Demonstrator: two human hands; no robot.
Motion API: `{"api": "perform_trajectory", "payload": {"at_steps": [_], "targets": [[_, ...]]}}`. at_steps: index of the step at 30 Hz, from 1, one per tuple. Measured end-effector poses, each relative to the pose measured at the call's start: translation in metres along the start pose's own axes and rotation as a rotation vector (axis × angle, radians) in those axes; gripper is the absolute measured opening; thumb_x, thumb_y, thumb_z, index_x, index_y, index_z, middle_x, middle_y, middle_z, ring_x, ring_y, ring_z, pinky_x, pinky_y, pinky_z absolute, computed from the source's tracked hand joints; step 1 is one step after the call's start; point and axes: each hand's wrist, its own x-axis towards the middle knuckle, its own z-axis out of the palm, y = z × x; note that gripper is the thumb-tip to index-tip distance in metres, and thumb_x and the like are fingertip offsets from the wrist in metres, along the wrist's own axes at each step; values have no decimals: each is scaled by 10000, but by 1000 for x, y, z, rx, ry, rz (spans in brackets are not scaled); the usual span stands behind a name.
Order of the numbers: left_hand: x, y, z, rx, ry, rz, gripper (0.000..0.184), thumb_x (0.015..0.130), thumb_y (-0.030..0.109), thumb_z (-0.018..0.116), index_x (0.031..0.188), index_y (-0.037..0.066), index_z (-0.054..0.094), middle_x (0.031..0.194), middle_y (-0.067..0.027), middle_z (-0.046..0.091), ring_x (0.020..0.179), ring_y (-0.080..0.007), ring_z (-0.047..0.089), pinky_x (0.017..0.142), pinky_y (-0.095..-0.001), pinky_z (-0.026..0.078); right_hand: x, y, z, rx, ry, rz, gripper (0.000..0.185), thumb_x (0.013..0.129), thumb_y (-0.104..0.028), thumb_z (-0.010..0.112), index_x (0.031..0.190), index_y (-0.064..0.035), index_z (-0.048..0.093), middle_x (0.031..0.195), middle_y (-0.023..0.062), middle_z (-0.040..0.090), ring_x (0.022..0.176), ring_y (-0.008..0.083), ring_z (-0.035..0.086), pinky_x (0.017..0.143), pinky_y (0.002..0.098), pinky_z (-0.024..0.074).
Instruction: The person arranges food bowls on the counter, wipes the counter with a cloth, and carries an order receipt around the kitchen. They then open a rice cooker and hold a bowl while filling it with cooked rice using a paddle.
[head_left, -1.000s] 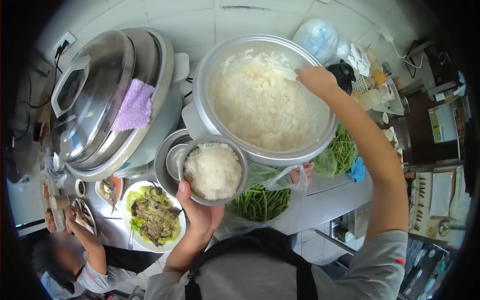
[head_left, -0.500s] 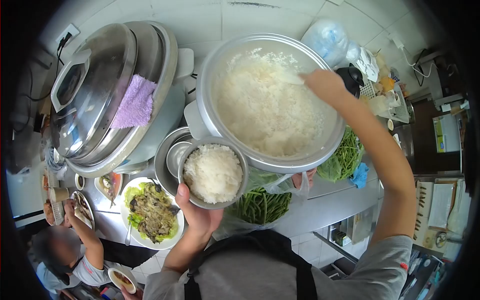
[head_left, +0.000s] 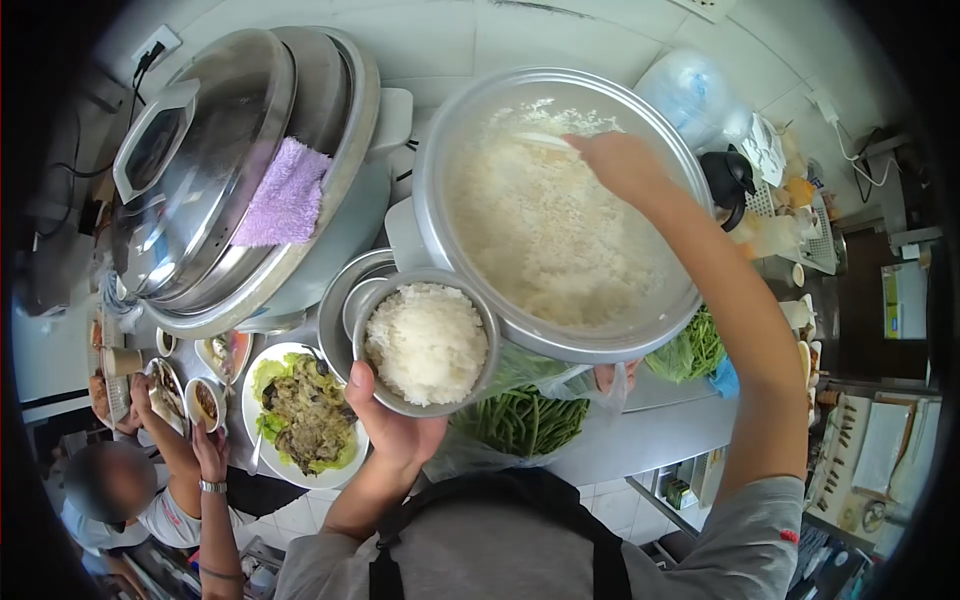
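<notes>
My left hand (head_left: 398, 425) holds a metal bowl (head_left: 483, 375) heaped with white rice (head_left: 425, 343), near the lower left rim of a large round cooker (head_left: 440, 230). Inside the cooker lies a wide bed of rice (head_left: 560, 240). My right hand (head_left: 615, 162) is over the cooker, its fingers closed round the end of a pale paddle (head_left: 545, 138) whose blade lies against the rice. Behind the held bowl, other metal bowls (head_left: 335, 315) stand by the cooker.
At left, a second cooker (head_left: 345, 200) carries tilted lids (head_left: 215, 130) and a purple cloth (head_left: 285, 195). Below are a plate of food (head_left: 305, 415), bagged green vegetables (head_left: 525, 420) and a co-worker (head_left: 175, 500). Another person's hand (head_left: 210, 455) holds a small bowl (head_left: 205, 402).
My right hand has moved left across the cooker with the paddle. My left hand still holds the rice bowl. At lower left, another person's arm has brought a small bowl to the counter.
</notes>
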Motion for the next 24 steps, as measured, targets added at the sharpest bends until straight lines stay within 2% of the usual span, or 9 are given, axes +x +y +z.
{"api": "perform_trajectory", "payload": {"at_steps": [1, 4, 6, 7, 10, 13, 16, 19, 24], "targets": [[0, 1, 3, -18, 19, -10, 854, 810, 647, 501, 1393, 45, 333, 1360, -159, 441, 1239, -300, 468, 1037, -435, 383, 6, -4, 5, 27, -37, 44, 403, 914, -140, 496, 1316, -162, 528, 761, 150, 629, 692, 325, 612, 624, 445, 473], [0, 0, 6, -28, 26, -8, 853, 812, 655, 490, 1388, 44, 339, 1355, -161, 447, 1232, -302, 475, 1032, -436, 388, -14, -16, -3, 35, -193, -6, 404, 918, -142, 489, 1319, -169, 524, 761, 154, 629, 695, 324, 620, 634, 443, 483], [-2, -2, 0, -57, 4, -44, 850, 815, 661, 479, 1384, 44, 346, 1351, -161, 451, 1230, -303, 477, 1031, -436, 389, -37, -34, -21, -12, -218, -44, 269, 948, -228, 460, 1138, -118, 615, 798, 153, 640, 724, 325, 629, 672, 446, 493], [-2, -3, -1, -70, -9, -59, 848, 817, 664, 474, 1382, 44, 350, 1350, -162, 453, 1229, -303, 478, 1030, -436, 390, -41, -39, -31, -35, -227, -64, 293, 963, -271, 445, 1047, -92, 660, 817, 152, 645, 738, 325, 633, 692, 447, 498], [-1, -3, -1, -122, 25, -76, 829, 828, 662, 460, 1376, 48, 363, 1346, -156, 461, 1227, -300, 482, 1026, -436, 396, -35, -38, -46, -2, -221, -80, 298, 955, -266, 462, 984, -52, 667, 855, 161, 658, 749, 328, 635, 700, 444, 502], [1, -2, -3, -166, 12, -110, 808, 839, 653, 451, 1374, 53, 370, 1342, -150, 469, 1226, -297, 484, 1022, -434, 402, -4, -21, -26, 223, -62, 124, 291, 947, -251, 478, 940, -33, 671, 853, 177, 656, 767, 336, 634, 709, 442, 505], [3, -1, -1, -176, 14, -82, 789, 846, 642, 449, 1372, 59, 375, 1339, -144, 475, 1224, -296, 487, 1014, -436, 409, 2, -32, 0, 269, 25, 82, 270, 941, -233, 503, 964, -14, 658, 712, 210, 619, 672, 326, 625, 659, 420, 480], [5, 1, -4, -212, 24, -130, 783, 845, 643, 453, 1370, 66, 380, 1339, -140, 476, 1224, -297, 486, 1012, -438, 410, -7, -43, -2, 442, -101, 166, 301, 936, -253, 497, 894, -10, 669, 817, 209, 644, 784, 363, 625, 718, 458, 487], [8, 1, -14, -291, 17, -216, 796, 833, 664, 459, 1370, 82, 385, 1344, -133, 472, 1224, -297, 486, 1015, -444, 407, -19, -64, -1, 635, -229, 305, 314, 921, -297, 533, 891, -19, 676, 835, 213, 652, 785, 341, 638, 742, 443, 481]]}}
